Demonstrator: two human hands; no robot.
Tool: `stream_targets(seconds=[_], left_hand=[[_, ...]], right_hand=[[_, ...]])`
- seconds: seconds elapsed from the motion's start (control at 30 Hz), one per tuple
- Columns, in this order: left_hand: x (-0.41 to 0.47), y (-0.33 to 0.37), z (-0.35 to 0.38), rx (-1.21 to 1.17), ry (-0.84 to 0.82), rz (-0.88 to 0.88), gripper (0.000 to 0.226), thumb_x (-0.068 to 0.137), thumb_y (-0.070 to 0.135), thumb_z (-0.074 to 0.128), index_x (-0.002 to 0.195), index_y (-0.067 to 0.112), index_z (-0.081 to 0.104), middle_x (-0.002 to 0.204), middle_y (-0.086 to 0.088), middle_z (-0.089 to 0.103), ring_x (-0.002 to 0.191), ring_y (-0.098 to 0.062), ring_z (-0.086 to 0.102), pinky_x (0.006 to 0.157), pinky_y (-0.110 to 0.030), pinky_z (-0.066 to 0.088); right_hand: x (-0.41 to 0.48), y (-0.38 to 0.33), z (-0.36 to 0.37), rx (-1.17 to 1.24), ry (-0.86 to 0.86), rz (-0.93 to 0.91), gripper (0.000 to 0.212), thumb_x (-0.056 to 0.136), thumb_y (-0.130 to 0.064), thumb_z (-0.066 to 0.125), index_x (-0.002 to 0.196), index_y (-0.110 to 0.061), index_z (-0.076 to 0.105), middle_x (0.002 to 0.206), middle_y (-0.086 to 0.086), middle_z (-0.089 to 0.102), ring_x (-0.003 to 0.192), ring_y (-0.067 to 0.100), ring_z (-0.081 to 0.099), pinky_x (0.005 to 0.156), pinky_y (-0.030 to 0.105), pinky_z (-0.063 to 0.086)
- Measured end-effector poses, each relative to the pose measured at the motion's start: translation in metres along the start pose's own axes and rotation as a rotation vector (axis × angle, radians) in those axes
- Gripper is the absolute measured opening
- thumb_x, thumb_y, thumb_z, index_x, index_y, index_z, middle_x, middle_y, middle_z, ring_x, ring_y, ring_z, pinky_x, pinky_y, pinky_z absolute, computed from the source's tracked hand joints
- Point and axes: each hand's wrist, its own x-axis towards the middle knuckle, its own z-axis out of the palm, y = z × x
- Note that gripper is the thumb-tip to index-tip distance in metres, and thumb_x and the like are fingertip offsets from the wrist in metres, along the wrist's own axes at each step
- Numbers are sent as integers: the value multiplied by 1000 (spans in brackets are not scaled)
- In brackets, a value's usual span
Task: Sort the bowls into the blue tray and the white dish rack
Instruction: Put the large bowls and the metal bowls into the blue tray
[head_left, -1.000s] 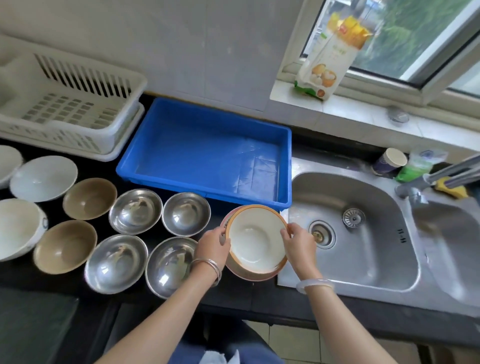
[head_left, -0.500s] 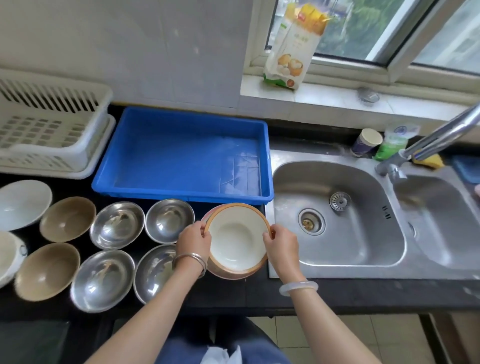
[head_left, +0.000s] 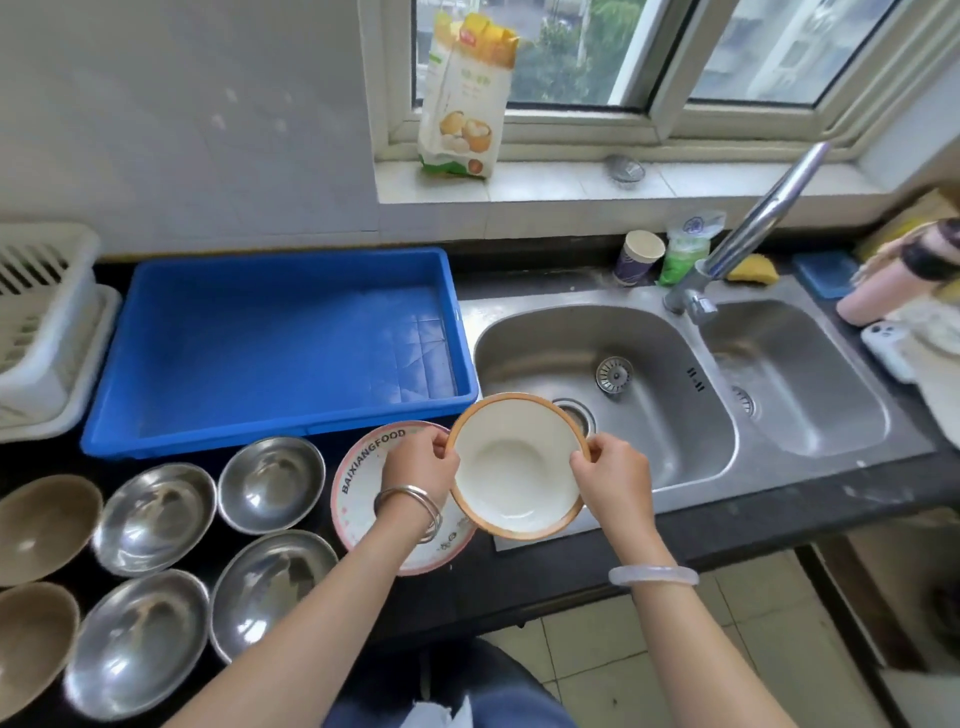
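Note:
Both hands hold a white bowl with an orange rim (head_left: 517, 467) above the counter edge by the sink. My left hand (head_left: 423, 462) grips its left rim and my right hand (head_left: 610, 475) grips its right rim. Under my left hand a pink-rimmed bowl printed BAIXIANGFOOD (head_left: 358, 493) rests on the counter. The blue tray (head_left: 280, 343) behind it holds nothing. The white dish rack (head_left: 41, 327) stands at the far left, partly cut off. Several steel bowls (head_left: 270, 483) and two brown bowls (head_left: 44, 519) sit at the front left.
A double steel sink (head_left: 623, 374) with a tap (head_left: 748, 234) fills the right side. Behind it stand a paper cup (head_left: 639, 257), a green packet and a yellow sponge. A food bag (head_left: 467, 93) leans on the window sill. Bottles and a phone lie far right.
The orange-rimmed bowl has been lifted up and to the right off the pink-rimmed bowl, which is now uncovered on the counter. The view has shifted right.

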Motion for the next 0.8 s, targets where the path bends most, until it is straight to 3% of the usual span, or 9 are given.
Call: stream_targets(seconds=[0.27, 0.43, 0.67, 0.8], left_hand=[[-9, 1, 53, 85, -137, -8, 12, 86, 16, 55, 88, 12, 66, 84, -4, 70, 74, -20, 60, 63, -25, 45], [-7, -1, 63, 126, -146, 10, 8, 88, 17, 56, 88, 15, 63, 73, 5, 58, 66, -12, 54, 50, -19, 36], [-6, -9, 65, 101, -156, 17, 13, 88, 15, 57, 97, 12, 65, 81, 2, 63, 75, -15, 58, 64, -25, 44], [-6, -10, 65, 102, -175, 51, 18, 87, 16, 58, 103, 11, 64, 91, -2, 68, 73, -12, 56, 63, -21, 43]], right_hand=[[-9, 51, -6, 6, -13, 149, 17, 84, -12, 55, 74, 1, 61, 69, 15, 65, 61, 28, 52, 51, 29, 38], [-13, 66, 0, 33, -39, 186, 15, 84, -18, 60, 78, -5, 64, 71, 7, 67, 71, 28, 61, 51, 26, 39], [-15, 71, 9, 86, -68, 197, 9, 86, -21, 63, 81, -14, 63, 68, -5, 60, 65, 13, 56, 49, 15, 33], [-15, 74, 12, 78, -87, 215, 13, 89, -25, 61, 98, -16, 63, 77, -6, 59, 69, 11, 56, 52, 16, 37]])
